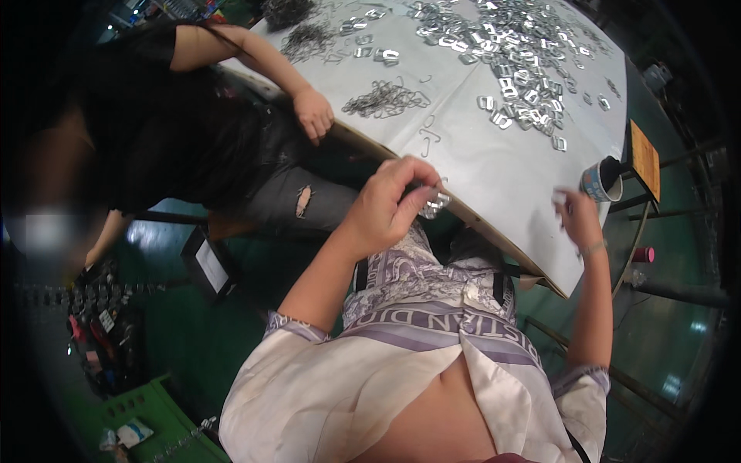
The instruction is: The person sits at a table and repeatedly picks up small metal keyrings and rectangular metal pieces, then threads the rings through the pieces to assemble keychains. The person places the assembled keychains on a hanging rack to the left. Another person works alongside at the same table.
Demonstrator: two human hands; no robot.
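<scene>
My left hand [394, 199] is closed at the table's near edge, thumb and fingers pinched on shiny metal buckles [437, 204] that hang below the fingertips. How many it holds I cannot make out. My right hand [580, 219] is raised over the table's right side, beside a paper tub [595, 184] with something dark in it. Its fingers are half curled and apart, with nothing visible between them. Just beyond my left hand lie a few loose wire hooks [429, 139]. A wide heap of metal buckles [525, 73] spreads over the far part of the pale tabletop [482, 162].
Piles of bent wire hooks [386, 99] lie at the table's left. A co-worker in black sits there, one hand [312, 113] at the table edge. A wooden stool [644, 163] stands at the right, near a pink spool [644, 255]. A green crate [158, 420] is low left.
</scene>
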